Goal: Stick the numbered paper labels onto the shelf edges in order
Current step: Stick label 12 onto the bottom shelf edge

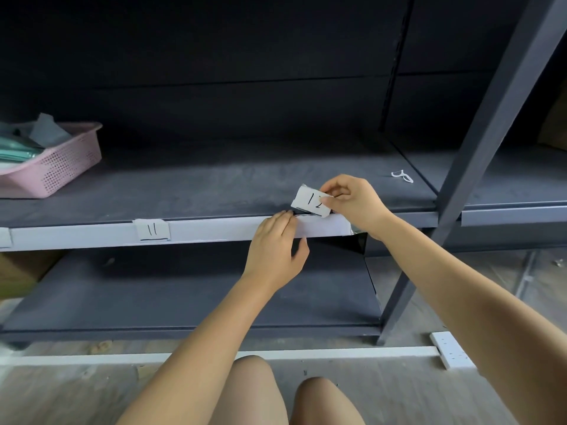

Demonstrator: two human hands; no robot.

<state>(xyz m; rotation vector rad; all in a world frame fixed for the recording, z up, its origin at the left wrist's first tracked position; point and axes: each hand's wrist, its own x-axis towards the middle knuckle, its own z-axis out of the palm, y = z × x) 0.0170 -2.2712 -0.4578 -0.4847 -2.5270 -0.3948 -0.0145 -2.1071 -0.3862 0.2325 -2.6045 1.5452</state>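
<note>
Left hand [276, 246] touching shelf edge [214, 230], right hand [352, 200] pinching label 12 [310, 204]

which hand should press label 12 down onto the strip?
Probably left. The left hand already rests on the white shelf edge strip below label 12, fingers straight. The right hand is busy pinching the label's right side.

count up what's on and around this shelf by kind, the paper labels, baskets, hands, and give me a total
Paper labels: 3, label 11 stuck on the shelf edge, label 12 pinched in the right hand, one partly visible at the left border
Pink basket: 1
Hands: 2, with the left hand
Total: 6
</note>
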